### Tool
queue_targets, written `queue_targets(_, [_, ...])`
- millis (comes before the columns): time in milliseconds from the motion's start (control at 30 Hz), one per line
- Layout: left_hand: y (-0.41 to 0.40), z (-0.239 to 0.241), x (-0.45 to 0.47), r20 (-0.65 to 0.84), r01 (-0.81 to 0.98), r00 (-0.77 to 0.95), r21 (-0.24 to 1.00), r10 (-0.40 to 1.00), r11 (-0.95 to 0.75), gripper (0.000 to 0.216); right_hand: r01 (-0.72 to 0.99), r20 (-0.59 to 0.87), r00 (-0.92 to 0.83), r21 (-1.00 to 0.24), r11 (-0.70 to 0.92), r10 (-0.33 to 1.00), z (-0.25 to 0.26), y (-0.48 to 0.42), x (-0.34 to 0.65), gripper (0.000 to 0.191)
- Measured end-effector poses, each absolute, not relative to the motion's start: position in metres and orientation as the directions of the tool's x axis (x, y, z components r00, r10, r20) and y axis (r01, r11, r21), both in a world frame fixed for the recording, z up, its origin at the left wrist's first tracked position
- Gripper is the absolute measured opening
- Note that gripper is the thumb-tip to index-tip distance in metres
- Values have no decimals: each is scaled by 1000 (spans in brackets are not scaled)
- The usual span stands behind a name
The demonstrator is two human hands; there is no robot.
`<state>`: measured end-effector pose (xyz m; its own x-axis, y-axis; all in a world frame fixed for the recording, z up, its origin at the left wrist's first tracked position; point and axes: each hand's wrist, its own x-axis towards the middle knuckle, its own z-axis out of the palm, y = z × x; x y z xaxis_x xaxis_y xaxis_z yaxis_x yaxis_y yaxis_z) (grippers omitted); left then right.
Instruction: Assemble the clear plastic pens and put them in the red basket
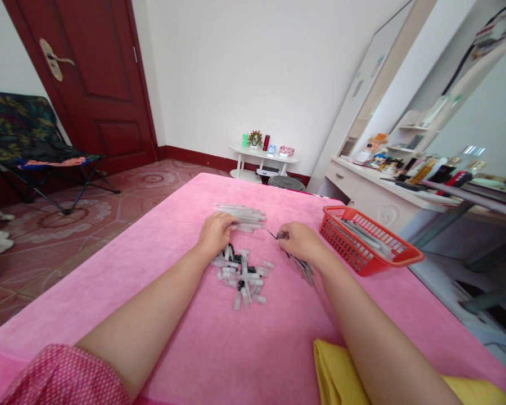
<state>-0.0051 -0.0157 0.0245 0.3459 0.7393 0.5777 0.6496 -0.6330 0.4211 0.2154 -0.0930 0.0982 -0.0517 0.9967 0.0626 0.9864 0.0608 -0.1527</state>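
Observation:
My left hand (217,232) is closed at the left end of a row of clear pen barrels (247,212). What its fingertips pinch, if anything, I cannot make out. To the right, my right hand (299,241) grips a thin dark pen refill (271,232), its fine tip pointing left at the barrels. More dark refills (302,269) lie on the cloth just below that hand, partly hidden by it. Between my forearms is a loose heap of clear pen caps (248,277), with small black pieces (241,285) mixed in.
A red plastic basket (362,256) holding clear pen barrels (369,239) stands on the right of the pink-covered table (185,343). Folded yellow cloth (337,374) lies under my right forearm. Beyond are a crowded dresser (354,173), a small white shelf (240,151) and a folding chair (37,135).

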Motion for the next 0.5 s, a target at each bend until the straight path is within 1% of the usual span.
queue_targets(100, [-15, 24, -6, 581, 652, 343, 418, 738, -633, 22, 974, 101, -78, -206, 97, 992, 105, -94, 214, 15])
queue_targets(200, [-14, 23, -6, 592, 649, 345, 410, 728, -641, 22, 975, 115, -67, -202, 89, 991, 110, -96, 213, 13])
queue_targets(500, [-15, 24, -5, 605, 646, 377, 370, 701, -668, 20, 980, 70, -78, -177, 90, 994, 114, -98, 215, 15])
